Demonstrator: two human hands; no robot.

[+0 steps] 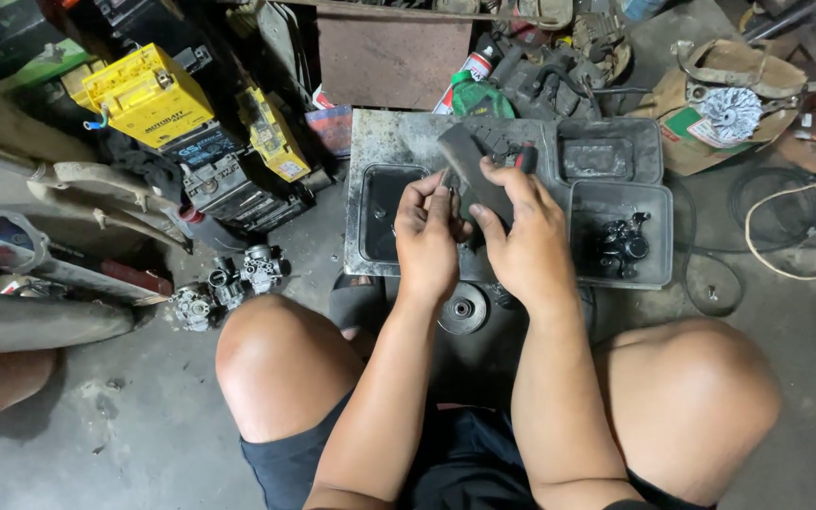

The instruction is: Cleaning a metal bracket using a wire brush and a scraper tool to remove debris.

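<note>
My right hand [519,236] grips a flat dark grey rubbery strip [469,162] that sticks up and to the left, over a greasy metal tray [380,142]. My left hand [427,231] is right beside it, fingers pinched at the strip's lower part; I cannot tell what small thing it pinches. A small red-tipped object [527,156] shows just above my right fingers. Both my bare knees frame the view from below.
A grey plastic bin [658,236] holding dark metal parts sits to the right. Carburettors [229,281] lie on the concrete floor at left, below yellow and black batteries [148,94]. A round pulley part [463,310] lies under my wrists. Cables and a fan part are at far right.
</note>
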